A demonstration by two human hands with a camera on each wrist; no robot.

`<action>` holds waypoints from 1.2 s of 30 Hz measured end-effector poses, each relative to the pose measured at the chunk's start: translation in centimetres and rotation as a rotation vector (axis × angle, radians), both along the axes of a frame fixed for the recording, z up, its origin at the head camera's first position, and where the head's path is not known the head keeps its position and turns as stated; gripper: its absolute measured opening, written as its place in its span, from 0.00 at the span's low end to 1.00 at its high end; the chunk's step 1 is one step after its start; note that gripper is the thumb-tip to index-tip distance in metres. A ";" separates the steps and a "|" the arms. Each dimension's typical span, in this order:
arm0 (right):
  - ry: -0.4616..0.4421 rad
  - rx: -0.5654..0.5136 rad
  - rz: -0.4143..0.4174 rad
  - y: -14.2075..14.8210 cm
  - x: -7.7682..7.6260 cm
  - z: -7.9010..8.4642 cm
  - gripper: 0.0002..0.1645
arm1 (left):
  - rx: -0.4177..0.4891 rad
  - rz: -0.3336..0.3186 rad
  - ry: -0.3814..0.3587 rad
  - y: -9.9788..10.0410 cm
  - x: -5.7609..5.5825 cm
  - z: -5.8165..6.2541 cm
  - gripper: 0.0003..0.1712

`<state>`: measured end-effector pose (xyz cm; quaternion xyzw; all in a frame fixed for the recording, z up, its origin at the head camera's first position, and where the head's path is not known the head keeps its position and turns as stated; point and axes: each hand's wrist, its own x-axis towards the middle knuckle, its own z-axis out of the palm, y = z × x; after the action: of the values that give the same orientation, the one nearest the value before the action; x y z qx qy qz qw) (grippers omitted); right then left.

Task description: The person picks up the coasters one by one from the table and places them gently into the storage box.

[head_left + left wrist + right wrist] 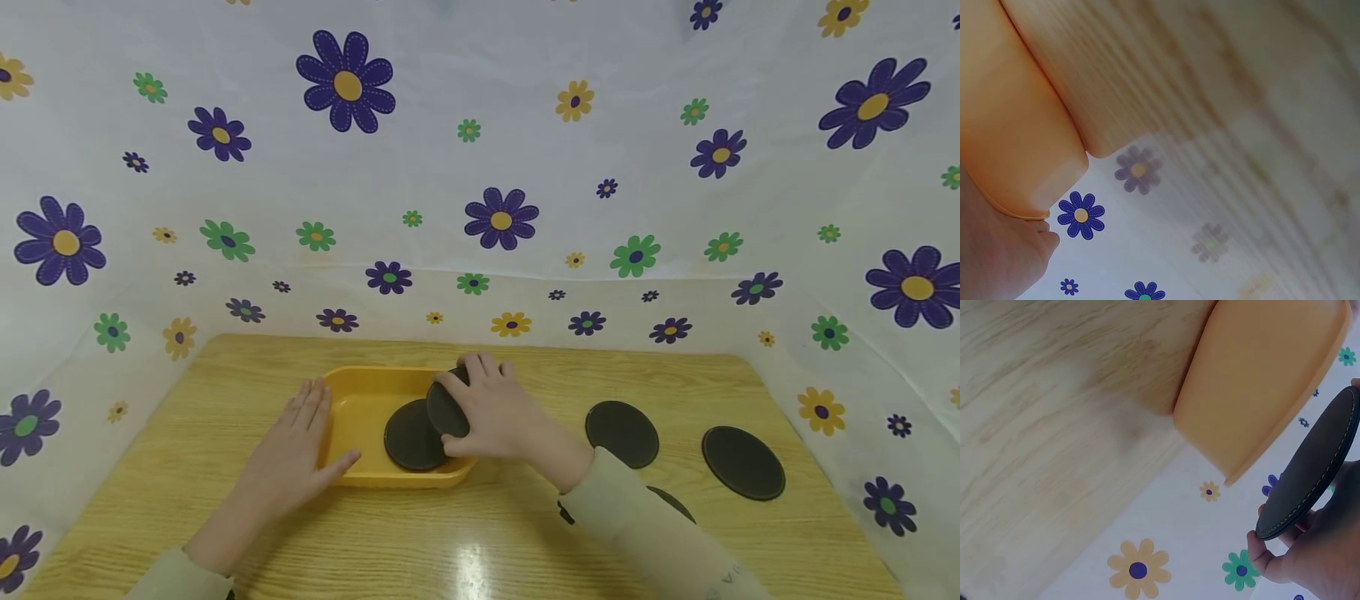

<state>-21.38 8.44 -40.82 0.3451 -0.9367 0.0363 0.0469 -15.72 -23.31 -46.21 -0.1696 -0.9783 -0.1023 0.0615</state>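
A yellow plastic tray point(390, 481) stands on the wooden table. My right hand point(501, 412) grips a round black coaster point(444, 410) by its edges, tilted above the tray's right end. In the right wrist view, this coaster point(1310, 462) shows light stitching round its rim, held between thumb and fingers. Another black coaster point(410, 439) lies inside the tray, partly covered by the held one. Along the tray's left side rests my left hand point(288, 454), fingers straight and thumb reaching over the near left corner. The left wrist view catches part of that hand point(1007, 256) against the tray wall point(1022, 125).
To the right on the table point(540, 533) lie more black coasters: one near the middle right point(622, 433), one farther right point(742, 463), and one partly hidden by my right sleeve point(671, 502). A white flower-patterned sheet point(420, 167) hangs behind and at both sides.
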 end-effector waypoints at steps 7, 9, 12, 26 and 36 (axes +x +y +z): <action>-0.005 0.029 0.013 -1.9 -0.2 -0.6 0.48 | -0.007 0.002 0.008 -0.1 -0.1 -0.1 0.60; -0.008 0.039 0.019 -2.4 -0.2 -0.8 0.48 | -0.008 0.003 0.011 -0.1 -0.2 -0.1 0.60; -0.002 0.056 0.034 -3.1 -0.3 -1.0 0.49 | -0.008 0.006 0.011 -0.1 -0.2 -0.2 0.61; -0.047 0.097 0.062 -4.7 -0.6 -3.2 0.48 | -0.018 0.008 -0.001 0.0 -0.2 0.0 0.60; -0.044 0.131 0.062 -4.9 -0.5 -3.7 0.46 | -0.007 -0.003 0.016 -0.1 -0.2 -0.3 0.61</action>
<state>-21.85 3.56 -44.54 0.3753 -0.9267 -0.0160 0.0023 -15.91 -23.42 -46.50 -0.1719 -0.9779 -0.0974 0.0687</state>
